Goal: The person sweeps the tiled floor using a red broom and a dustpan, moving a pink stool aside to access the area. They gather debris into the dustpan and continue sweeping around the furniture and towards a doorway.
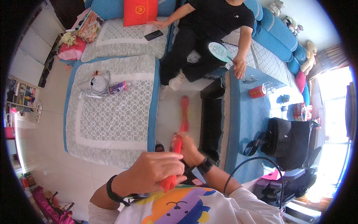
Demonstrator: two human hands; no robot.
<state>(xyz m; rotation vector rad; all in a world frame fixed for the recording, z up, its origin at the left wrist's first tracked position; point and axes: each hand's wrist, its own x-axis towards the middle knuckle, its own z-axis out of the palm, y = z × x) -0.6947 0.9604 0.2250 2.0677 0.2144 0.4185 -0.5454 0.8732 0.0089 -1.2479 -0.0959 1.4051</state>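
Note:
Both my hands hold a long red stick-like object (178, 146), which points away from my body over the floor. My left hand (156, 172) wraps the near end, close to my shirt, and the red tip shows below its fingers. Further along, my right hand (188, 147) grips the shaft. Beyond the right hand the red far part (184, 113) is blurred, so its exact shape and whether it touches the floor cannot be told. A dark band circles each of my wrists.
A cloth-covered ottoman (112, 117) at left bears a purple packet (118, 87). Right stands a blue-topped table (246, 112) with a red can (257, 91) and black bag (288, 137). Ahead sits a person (212, 22) holding a hand fan (219, 51). Tiled floor (170, 117) lies between.

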